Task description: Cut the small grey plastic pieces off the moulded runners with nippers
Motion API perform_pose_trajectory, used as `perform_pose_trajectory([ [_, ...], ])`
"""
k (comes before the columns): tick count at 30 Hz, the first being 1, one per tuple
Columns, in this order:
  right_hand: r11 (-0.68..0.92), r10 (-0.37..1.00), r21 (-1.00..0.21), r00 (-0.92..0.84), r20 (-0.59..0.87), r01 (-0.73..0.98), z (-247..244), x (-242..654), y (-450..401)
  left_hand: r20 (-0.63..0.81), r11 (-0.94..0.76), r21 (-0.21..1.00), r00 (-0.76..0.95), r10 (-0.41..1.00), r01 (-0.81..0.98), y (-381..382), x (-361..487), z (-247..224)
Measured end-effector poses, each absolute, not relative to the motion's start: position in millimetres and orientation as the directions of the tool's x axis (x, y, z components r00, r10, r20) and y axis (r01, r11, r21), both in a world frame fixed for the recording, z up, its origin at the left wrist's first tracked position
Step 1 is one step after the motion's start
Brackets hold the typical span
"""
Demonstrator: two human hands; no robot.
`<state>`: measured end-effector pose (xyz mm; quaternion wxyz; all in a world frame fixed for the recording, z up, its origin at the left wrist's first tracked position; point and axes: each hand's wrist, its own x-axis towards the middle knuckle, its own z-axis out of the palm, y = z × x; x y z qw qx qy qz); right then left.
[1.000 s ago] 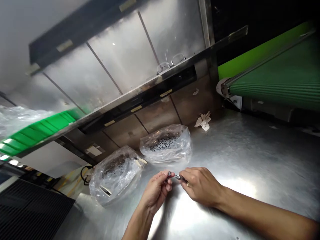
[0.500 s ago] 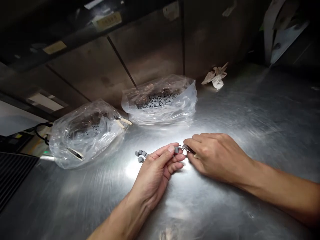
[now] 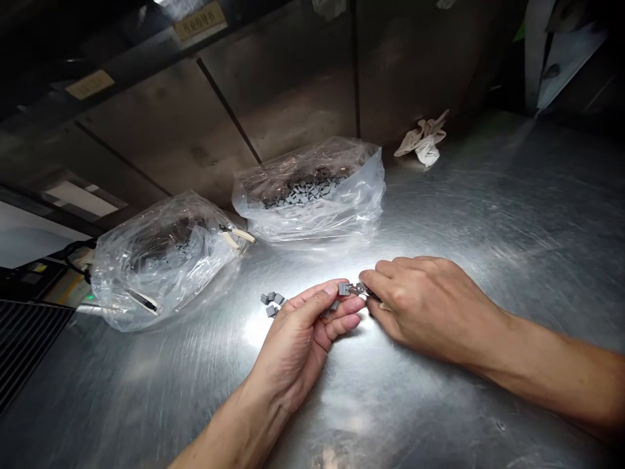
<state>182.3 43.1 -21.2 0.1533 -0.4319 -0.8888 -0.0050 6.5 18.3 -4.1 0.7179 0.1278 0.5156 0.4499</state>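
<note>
The left hand's [image 3: 297, 322] grip is closing on a small gray block [image 3: 344, 288], with thumb and fingertips pinching it near the center of the frame. A second gray piece [image 3: 332, 307] is sitting just below it, against the fingers of the same hand. The right hand [image 3: 422, 299], right of center, is wrapping its grip around a plier-like tool [image 3: 365, 290], whose metal head is pointing left and meeting the held block; whether its tips are biting into the block, one cannot tell. Both hands are hovering over the shiny metal counter [image 3: 415, 410], which is filling the lower frame.

Just left of the left hand, a few loose gray blocks [image 3: 271, 303] are lying in a small cluster. Farther off, at middle left, a clear plastic bag [image 3: 195, 286] is standing open with small dark pieces inside. A pair of pale-handled pliers [image 3: 237, 236] is resting at its right edge, and a pale, dark-tipped tool [image 3: 141, 300] is lying across its lower front. At upper center, another clear bag [image 3: 317, 225] is holding a heap of gray blocks [image 3: 310, 190]. Beyond it, at upper right, a crumpled cloth [image 3: 422, 140] is lying near the dark back panel [image 3: 303, 91].
</note>
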Motion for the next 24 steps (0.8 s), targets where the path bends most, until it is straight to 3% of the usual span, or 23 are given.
perform_pose_trajectory([
  [24,0.569,0.817,-0.189,-0.525,0.239,0.800,-19.7,178.9,39.6,-0.580,0.559,0.701,0.102,0.808,-0.443,14.7,8.2,-4.9],
])
